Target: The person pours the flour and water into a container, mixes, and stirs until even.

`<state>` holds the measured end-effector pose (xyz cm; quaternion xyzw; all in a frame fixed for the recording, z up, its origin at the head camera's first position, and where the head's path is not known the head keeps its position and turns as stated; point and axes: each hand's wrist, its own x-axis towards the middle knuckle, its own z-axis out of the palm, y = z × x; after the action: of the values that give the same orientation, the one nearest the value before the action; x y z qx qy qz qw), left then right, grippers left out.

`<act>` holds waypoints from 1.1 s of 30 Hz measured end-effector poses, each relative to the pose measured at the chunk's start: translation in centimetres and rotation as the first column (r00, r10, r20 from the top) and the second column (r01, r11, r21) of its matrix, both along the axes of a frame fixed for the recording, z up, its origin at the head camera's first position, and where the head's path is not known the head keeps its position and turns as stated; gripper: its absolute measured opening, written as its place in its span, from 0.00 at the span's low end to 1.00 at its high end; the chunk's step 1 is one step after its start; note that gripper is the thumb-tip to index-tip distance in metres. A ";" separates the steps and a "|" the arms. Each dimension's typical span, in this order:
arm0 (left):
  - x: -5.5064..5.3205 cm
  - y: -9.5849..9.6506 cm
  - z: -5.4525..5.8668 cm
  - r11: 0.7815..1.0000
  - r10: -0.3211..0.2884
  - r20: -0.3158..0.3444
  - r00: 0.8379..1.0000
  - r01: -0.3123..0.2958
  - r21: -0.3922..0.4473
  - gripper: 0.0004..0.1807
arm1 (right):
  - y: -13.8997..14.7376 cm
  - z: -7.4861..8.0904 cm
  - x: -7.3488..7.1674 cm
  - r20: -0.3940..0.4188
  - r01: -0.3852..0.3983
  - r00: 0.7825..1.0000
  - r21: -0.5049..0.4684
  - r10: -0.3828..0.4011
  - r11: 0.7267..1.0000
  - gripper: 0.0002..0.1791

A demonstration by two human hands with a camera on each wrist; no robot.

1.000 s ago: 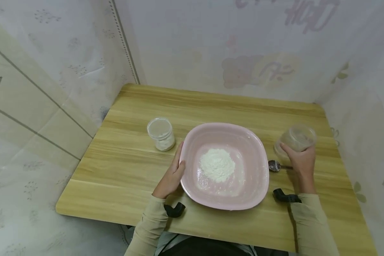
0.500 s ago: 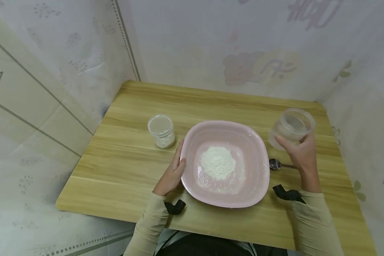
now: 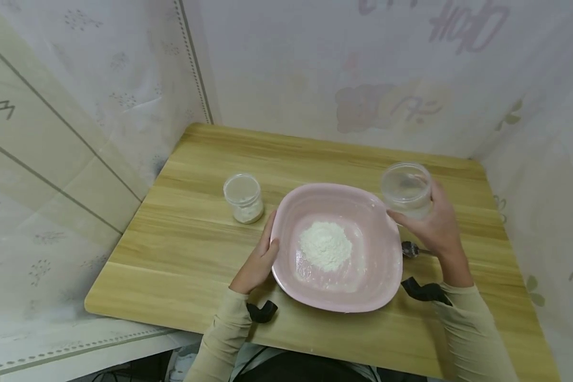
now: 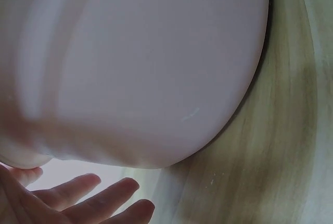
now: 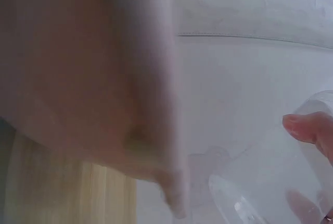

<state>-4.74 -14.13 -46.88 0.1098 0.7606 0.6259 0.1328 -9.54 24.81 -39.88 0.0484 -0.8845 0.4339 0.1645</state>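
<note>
A pink basin [image 3: 336,302] stands on the table with a mound of white powder [image 3: 326,246] in it. My left hand [image 3: 257,262] holds its left rim; in the left wrist view several fingers [image 4: 104,203] stretch below the rim, beside the basin's outer wall [image 4: 156,67]. My right hand [image 3: 436,223] grips a clear plastic jar [image 3: 406,191], raised beside the basin's far right corner. Whether the jar holds clear liquid I cannot tell. The right wrist view shows my thumb [image 5: 307,127] against the jar, with a blurred basin edge close to the camera.
A second clear jar [image 3: 243,199] with white powder stands left of the basin. A spoon [image 3: 410,249] with white residue lies to the right, under my right hand. Patterned sheets [image 3: 286,69] hang behind and beside the wooden table [image 3: 172,254].
My right hand has lifted the clear jar from the table's right side and carried it left, up to the basin's rim. The left hand has stayed on the basin.
</note>
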 end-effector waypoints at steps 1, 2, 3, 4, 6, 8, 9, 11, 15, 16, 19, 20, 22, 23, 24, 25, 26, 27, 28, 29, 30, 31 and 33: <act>0.0 0.0 0.0 1.000 -0.002 0.002 1.000 0.002 0.001 0.37 | 0.0 -0.1 -0.1 0.008 -0.004 1.000 0.008 0.004 1.000 0.55; 0.1 0.0 -0.1 1.000 -0.005 0.004 1.000 0.005 0.003 0.37 | -0.1 -0.1 -0.1 0.014 -0.009 1.000 0.010 0.009 1.000 0.55; 0.0 0.0 -0.1 1.000 -0.008 0.003 1.000 0.008 0.004 0.37 | -0.1 -0.2 -0.1 0.019 -0.007 1.000 0.020 0.007 1.000 0.55; 0.0 0.0 -0.1 1.000 -0.010 0.003 1.000 0.010 0.006 0.37 | 0.0 -0.3 -0.2 0.021 -0.009 1.000 0.026 0.008 1.000 0.55; 0.0 0.0 -0.2 1.000 -0.017 0.000 1.000 0.017 0.009 0.37 | 0.0 -0.4 -0.2 0.021 -0.017 1.000 0.030 0.017 0.999 0.54; 0.0 0.0 -0.1 1.000 -0.020 -0.003 1.000 0.020 0.009 0.37 | 0.0 -0.4 -0.3 0.017 -0.027 1.000 0.042 0.026 0.999 0.55; 0.0 -0.1 -0.1 1.000 -0.020 -0.004 1.000 0.020 0.009 0.37 | 0.0 -0.4 -0.3 0.014 -0.033 0.999 0.049 0.032 0.998 0.55; 0.0 -0.1 -0.1 1.000 -0.020 -0.005 1.000 0.020 0.008 0.37 | -0.1 -0.3 -0.3 0.010 -0.049 0.999 0.059 0.048 0.997 0.56; 0.0 -0.1 -0.2 1.000 -0.017 -0.007 1.000 0.017 -0.005 0.37 | -0.3 0.0 -0.1 0.010 -0.082 0.997 0.084 0.081 0.993 0.55; 0.0 -0.1 -0.2 1.000 -0.016 -0.008 1.000 0.016 -0.007 0.37 | -0.4 0.1 -0.1 0.012 -0.088 0.996 0.092 0.087 0.992 0.54; -0.1 -0.1 0.0 1.000 -0.012 -0.006 1.000 0.012 -0.008 0.37 | -0.6 0.3 -0.1 -0.001 -0.111 0.994 0.121 0.112 0.986 0.53; -0.1 -0.1 0.0 1.000 -0.012 -0.007 1.000 0.011 -0.006 0.37 | -0.7 0.3 -0.1 -0.010 -0.126 0.992 0.126 0.128 0.984 0.52; -0.2 -0.1 0.0 1.000 -0.009 -0.007 1.000 0.009 -0.004 0.37 | -0.7 0.3 -0.2 -0.031 -0.145 0.988 0.143 0.151 0.979 0.52; -0.2 -0.1 0.0 1.000 -0.008 -0.007 1.000 0.008 -0.002 0.37 | -0.8 0.3 -0.3 -0.042 -0.156 0.986 0.148 0.164 0.977 0.52; -0.3 -0.1 0.0 1.000 -0.007 -0.008 1.000 0.007 0.000 0.37 | -0.8 0.3 -0.4 -0.050 -0.165 0.983 0.155 0.174 0.974 0.52; -0.3 -0.1 0.0 1.000 -0.008 -0.008 1.000 0.008 0.003 0.37 | -0.9 0.2 -0.4 -0.055 -0.170 0.982 0.163 0.181 0.972 0.51; -0.3 -0.1 0.0 1.000 -0.009 -0.010 1.000 0.009 0.007 0.36 | -0.9 0.2 -0.4 -0.057 -0.175 0.981 0.170 0.187 0.970 0.51; -0.3 -0.1 0.0 1.000 -0.007 -0.010 1.000 0.007 0.008 0.37 | -1.0 0.2 -0.4 -0.057 -0.174 0.981 0.181 0.187 0.968 0.51; -0.3 -0.1 0.0 1.000 -0.006 -0.009 1.000 0.006 0.010 0.37 | -1.0 0.2 -0.3 -0.052 -0.173 0.981 0.192 0.186 0.966 0.51; -0.3 0.0 0.0 1.000 -0.004 -0.009 1.000 0.004 0.012 0.37 | -1.1 0.3 -0.3 -0.046 -0.175 0.981 0.205 0.188 0.963 0.51; -0.3 -0.1 0.0 1.000 -0.004 -0.008 1.000 0.004 0.012 0.37 | -1.2 0.3 -0.2 -0.039 -0.175 0.982 0.218 0.187 0.960 0.52; -0.3 -0.1 0.0 1.000 -0.004 -0.008 1.000 0.004 0.013 0.37 | -1.2 0.3 -0.2 -0.031 -0.174 0.982 0.228 0.186 0.958 0.52; -0.2 -0.1 -0.1 1.000 -0.003 -0.002 1.000 0.003 0.017 0.37 | -1.4 0.3 0.0 -0.015 -0.176 0.983 0.247 0.185 0.953 0.52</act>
<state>-4.96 -14.18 -47.00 0.1129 0.7553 0.6320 0.1321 -9.59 23.43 -39.58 0.1570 -0.9198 0.3338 0.1336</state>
